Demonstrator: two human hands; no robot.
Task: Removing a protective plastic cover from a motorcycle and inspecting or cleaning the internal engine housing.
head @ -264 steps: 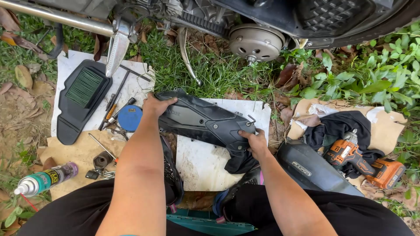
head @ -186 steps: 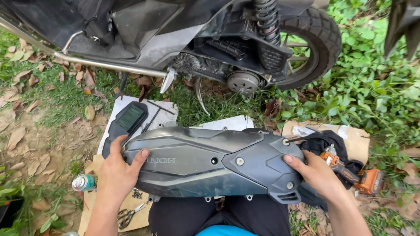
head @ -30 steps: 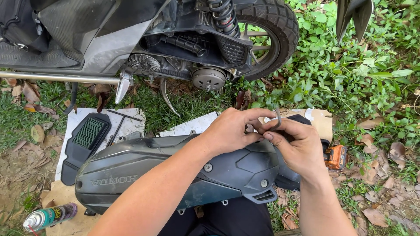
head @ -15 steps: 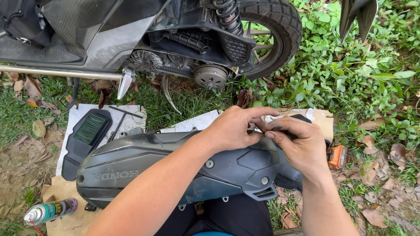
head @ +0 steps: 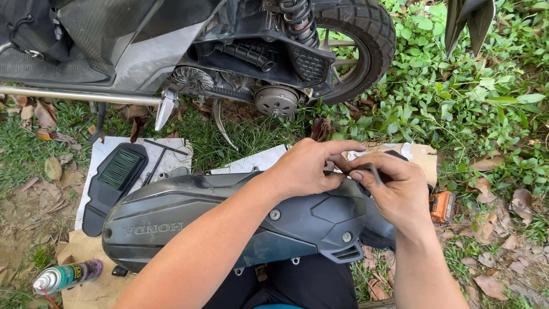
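Note:
A long dark grey plastic scooter engine cover (head: 189, 217) lies across my lap, its outer face up. My left hand (head: 311, 166) rests on its upper right end with fingers curled against the edge. My right hand (head: 394, 189) meets it there, its fingers pinched on a small dark part (head: 372, 170) at the cover's rear end; what the part is stays unclear. Behind stands the scooter with its belt drive (head: 274, 100) exposed beside the rear wheel (head: 366, 34).
A black air filter panel (head: 114, 177) and a T-handle tool (head: 163, 151) lie on white board at left. A green spray can (head: 66, 276) sits on cardboard at lower left. An orange power tool (head: 442, 206) lies at right. Grass and dry leaves surround everything.
Earlier I lifted the cover off the mat and turned it outer face up across my lap. Over the last second both hands stay at its right end, barely shifting.

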